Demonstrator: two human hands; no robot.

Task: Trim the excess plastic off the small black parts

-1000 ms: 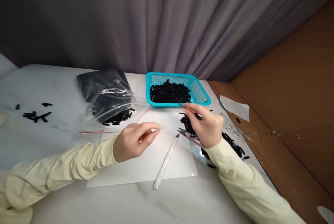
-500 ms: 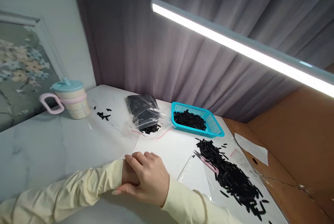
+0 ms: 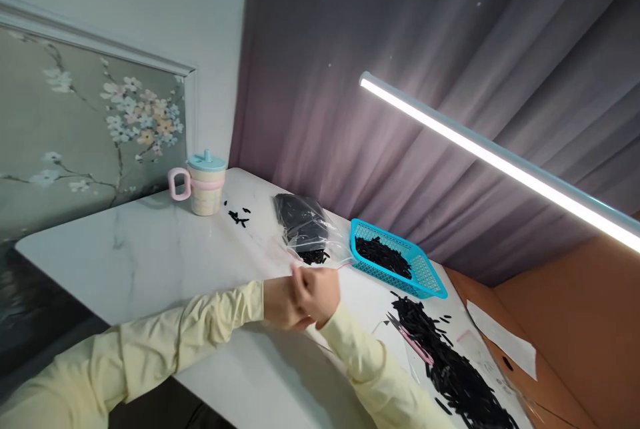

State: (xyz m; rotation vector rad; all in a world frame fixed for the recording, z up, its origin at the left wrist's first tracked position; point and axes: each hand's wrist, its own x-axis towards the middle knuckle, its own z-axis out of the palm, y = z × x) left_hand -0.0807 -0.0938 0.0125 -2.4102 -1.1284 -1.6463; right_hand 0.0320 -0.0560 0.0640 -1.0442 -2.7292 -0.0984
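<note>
My left hand [image 3: 280, 302] and my right hand [image 3: 321, 290] are pressed together above the white table, in front of the plastic bag. The right hand is closed, its fingers curled against the left hand. Most of the left hand's fingers are hidden, and whether anything lies between the hands cannot be seen. Just beyond them is a clear zip bag [image 3: 303, 225] with a dark packet and small black strips inside. To the right, pink-handled thread snips [image 3: 417, 347] lie against a long heap of small black strips [image 3: 457, 375].
A blue plastic basket [image 3: 427, 275] holds more black strips. A lidded cup [image 3: 206, 192] with a pink handle stands at the back left, near a few loose strips [image 3: 239, 218]. White paper [image 3: 505, 335] lies at the right, and a lit tube lamp [image 3: 480, 142] hangs above.
The view has swung left, showing more wall and the table's left edge. My right hand, earlier laid over the left wrist with fingers extended, is now curled against the left hand.
</note>
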